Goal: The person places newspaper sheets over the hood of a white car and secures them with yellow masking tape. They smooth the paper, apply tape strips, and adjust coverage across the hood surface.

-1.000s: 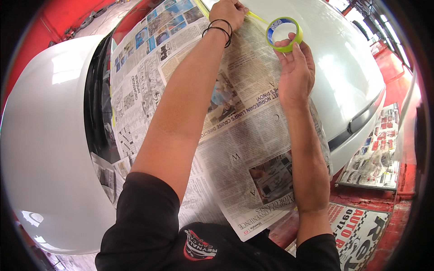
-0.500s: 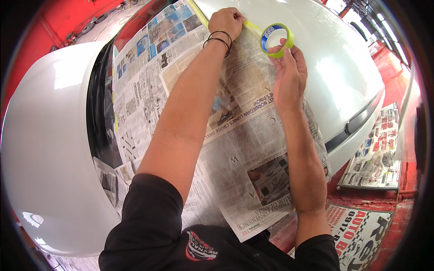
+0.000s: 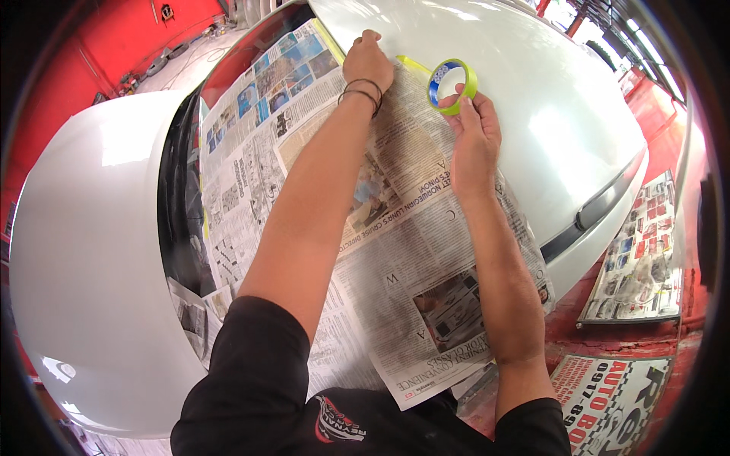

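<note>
Sheets of newspaper (image 3: 411, 251) lie over the white car body in front of me. At their far edge, my left hand (image 3: 369, 64) rests beside a strip of yellow-green tape (image 3: 328, 44), its fingers curled and partly hidden. What they hold, if anything, does not show. My right hand (image 3: 477, 137) grips a roll of yellow-green masking tape (image 3: 471, 80) with a blue inner core. The roll is held on edge, just above the far right side of the paper. A short loose tape end (image 3: 411, 63) sticks out from it toward my left hand.
A glossy white panel (image 3: 547, 91) spreads beyond and right of the paper. Another white panel (image 3: 84, 243) lies left, past a dark gap (image 3: 173, 220). At right, a paper-covered board (image 3: 635, 258) and a printed sign (image 3: 608, 399) stand by red surfaces.
The tape that stretched between my hands now ends free near the roll. My left hand has drawn slightly left and nearer; my right hand with the roll has shifted a little left and nearer.
</note>
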Demonstrator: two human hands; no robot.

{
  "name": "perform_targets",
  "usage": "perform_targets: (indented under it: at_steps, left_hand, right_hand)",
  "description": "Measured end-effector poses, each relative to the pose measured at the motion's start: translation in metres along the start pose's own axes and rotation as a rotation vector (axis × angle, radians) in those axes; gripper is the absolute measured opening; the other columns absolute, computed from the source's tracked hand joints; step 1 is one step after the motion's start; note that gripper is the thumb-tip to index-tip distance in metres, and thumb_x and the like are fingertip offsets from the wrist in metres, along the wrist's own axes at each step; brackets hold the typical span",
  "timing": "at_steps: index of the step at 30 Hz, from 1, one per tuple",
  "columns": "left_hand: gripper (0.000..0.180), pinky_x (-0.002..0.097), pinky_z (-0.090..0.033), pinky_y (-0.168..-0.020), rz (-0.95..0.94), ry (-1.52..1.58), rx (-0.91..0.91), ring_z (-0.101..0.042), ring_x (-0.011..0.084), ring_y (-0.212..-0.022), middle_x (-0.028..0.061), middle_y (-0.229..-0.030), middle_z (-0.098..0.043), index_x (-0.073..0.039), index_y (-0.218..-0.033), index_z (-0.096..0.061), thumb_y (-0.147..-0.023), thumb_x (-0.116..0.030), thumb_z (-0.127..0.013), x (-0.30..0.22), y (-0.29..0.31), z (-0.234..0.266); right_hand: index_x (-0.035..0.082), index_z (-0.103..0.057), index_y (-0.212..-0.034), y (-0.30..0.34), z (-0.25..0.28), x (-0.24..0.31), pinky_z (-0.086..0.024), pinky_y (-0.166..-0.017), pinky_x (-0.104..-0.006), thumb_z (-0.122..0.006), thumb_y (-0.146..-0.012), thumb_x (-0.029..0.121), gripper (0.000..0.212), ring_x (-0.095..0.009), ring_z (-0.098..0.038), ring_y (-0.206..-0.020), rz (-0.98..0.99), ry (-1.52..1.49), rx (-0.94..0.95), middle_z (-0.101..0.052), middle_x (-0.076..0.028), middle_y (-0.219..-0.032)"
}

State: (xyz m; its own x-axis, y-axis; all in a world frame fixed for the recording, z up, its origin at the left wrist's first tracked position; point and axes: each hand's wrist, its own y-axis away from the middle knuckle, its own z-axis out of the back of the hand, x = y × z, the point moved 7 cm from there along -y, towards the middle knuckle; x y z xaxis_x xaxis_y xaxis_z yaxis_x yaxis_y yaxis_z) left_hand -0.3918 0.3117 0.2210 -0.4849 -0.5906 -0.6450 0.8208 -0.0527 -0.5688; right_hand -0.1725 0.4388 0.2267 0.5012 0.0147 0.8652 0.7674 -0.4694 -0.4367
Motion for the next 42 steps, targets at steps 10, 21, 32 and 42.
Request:
perform_targets:
  at_steps: [10, 21, 32, 42]
  left_hand:
    - [0.053, 0.0592, -0.034, -0.114, -0.31, -0.099, 0.117, -0.055, 0.0349, -0.139, 0.0074, -0.127, -0.075, -0.017, -0.146, -0.054, -0.095, -0.006, -0.055, -0.04, 0.066, 0.007]
    - [0.054, 0.0717, -0.021, -0.12, -0.304, -0.196, 0.2, -0.042, 0.0386, -0.151, 0.0129, -0.145, -0.066, -0.011, -0.153, -0.045, -0.102, -0.029, -0.049, -0.042, 0.083, 0.008]
    - [0.055, 0.0735, -0.022, -0.121, -0.289, -0.297, 0.243, -0.049, 0.0323, -0.145, 0.0126, -0.147, -0.063, -0.01, -0.156, -0.041, -0.106, -0.033, -0.044, -0.051, 0.082, 0.008]
    - [0.057, 0.0737, -0.02, -0.125, -0.274, -0.427, 0.292, -0.044, 0.0308, -0.151, 0.0086, -0.16, -0.053, -0.016, -0.162, -0.036, -0.108, -0.032, -0.04, -0.042, 0.083, 0.001]
  right_hand:
    - [-0.003, -0.059, -0.132, -0.001, 0.002, -0.001, -0.049, -0.111, -0.0353, -0.049, -0.113, 0.015, 0.028, -0.015, -0.063, -0.112, -0.003, -0.032, -0.011, -0.069, -0.008, -0.113]
    - [-0.003, -0.061, -0.131, 0.002, -0.001, 0.001, -0.048, -0.108, -0.0329, -0.053, -0.112, 0.016, 0.028, -0.014, -0.063, -0.111, -0.01, -0.024, -0.006, -0.07, -0.007, -0.112]
    - [-0.001, -0.065, -0.133, 0.006, 0.015, 0.054, -0.054, -0.088, -0.0306, -0.072, -0.095, 0.019, 0.043, -0.015, -0.07, -0.099, 0.034, 0.659, 0.232, -0.077, -0.015, -0.11]
    - [0.008, -0.062, -0.141, 0.063, 0.076, 0.182, -0.047, -0.071, -0.0302, -0.069, -0.091, 0.013, 0.051, -0.013, -0.057, -0.065, 0.159, 1.185, 0.384, -0.063, -0.007, -0.068]
